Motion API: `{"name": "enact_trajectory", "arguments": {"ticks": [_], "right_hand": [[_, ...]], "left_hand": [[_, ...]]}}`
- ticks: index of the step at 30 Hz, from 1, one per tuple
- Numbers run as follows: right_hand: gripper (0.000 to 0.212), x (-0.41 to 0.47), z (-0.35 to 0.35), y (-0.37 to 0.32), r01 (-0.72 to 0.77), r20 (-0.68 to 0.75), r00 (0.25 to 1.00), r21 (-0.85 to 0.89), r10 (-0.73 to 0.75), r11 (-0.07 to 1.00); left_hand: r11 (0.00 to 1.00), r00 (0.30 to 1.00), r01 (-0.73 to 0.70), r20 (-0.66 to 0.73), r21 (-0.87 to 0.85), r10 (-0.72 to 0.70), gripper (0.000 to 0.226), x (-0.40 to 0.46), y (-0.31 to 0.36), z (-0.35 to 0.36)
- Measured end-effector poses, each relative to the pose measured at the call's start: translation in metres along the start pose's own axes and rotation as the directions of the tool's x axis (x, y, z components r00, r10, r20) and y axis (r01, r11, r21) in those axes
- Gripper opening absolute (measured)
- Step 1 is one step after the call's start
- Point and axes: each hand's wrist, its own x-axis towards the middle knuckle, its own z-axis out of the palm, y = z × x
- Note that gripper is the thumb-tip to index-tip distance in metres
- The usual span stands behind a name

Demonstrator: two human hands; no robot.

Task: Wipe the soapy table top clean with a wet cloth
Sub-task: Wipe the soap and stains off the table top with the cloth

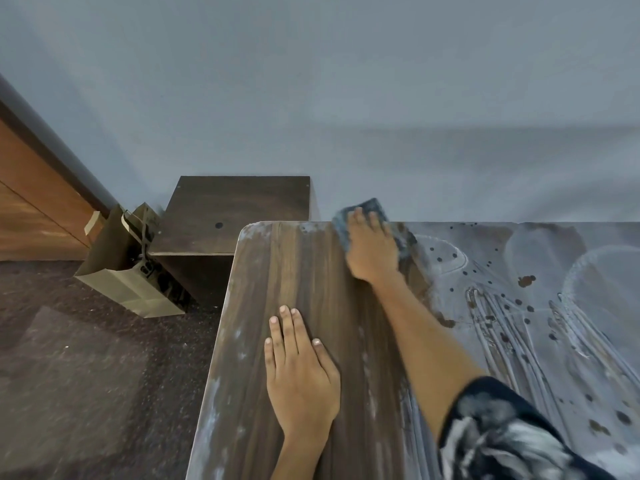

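A wooden table top (304,271) fills the lower right. Its left strip shows bare dark wood grain with faint soap streaks along the left edge. White soapy film (540,306) with swirls and dark spots covers the right part. My right hand (372,249) presses flat on a dark blue-grey cloth (367,211) at the table's far edge, where bare wood meets soap. The cloth pokes out past my fingers and on both sides of the hand. My left hand (299,370) lies flat on the bare wood near the front, fingers spread, holding nothing.
A low dark cabinet (239,213) stands against the blue-grey wall beyond the table's left corner. An open brown paper bag (128,271) leans beside it on dark carpet. A wooden door (31,209) is at far left.
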Motion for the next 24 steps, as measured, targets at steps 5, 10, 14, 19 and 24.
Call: {"name": "enact_trajectory", "arguments": {"ticks": [5, 10, 14, 19, 24], "right_hand": [[0.062, -0.024, 0.020, -0.084, 0.391, 0.029, 0.920, 0.015, -0.391, 0.920], [0.057, -0.078, 0.012, -0.039, 0.481, 0.060, 0.871, 0.099, -0.487, 0.871], [0.048, -0.098, -0.002, 0.048, 0.167, -0.071, 0.984, 0.085, -0.161, 0.982], [0.056, -0.022, -0.014, 0.074, -0.169, -0.003, 0.986, 0.026, 0.169, 0.985], [0.062, -0.047, 0.010, -0.019, 0.189, -0.015, 0.982, 0.079, -0.189, 0.979]], "left_hand": [[1.000, 1.000, 0.001, -0.001, -0.002, -0.001, 0.053, 0.000, 0.000, 0.000], [1.000, 1.000, 0.004, -0.010, 0.003, -0.004, 0.055, 0.002, -0.002, -0.002], [1.000, 1.000, 0.004, -0.018, 0.006, -0.004, 0.055, -0.001, 0.000, -0.002], [1.000, 1.000, 0.009, -0.018, 0.004, -0.009, 0.054, -0.002, 0.001, 0.000], [0.999, 0.999, 0.007, -0.041, -0.039, -0.009, 0.055, 0.000, 0.000, -0.002]]}}
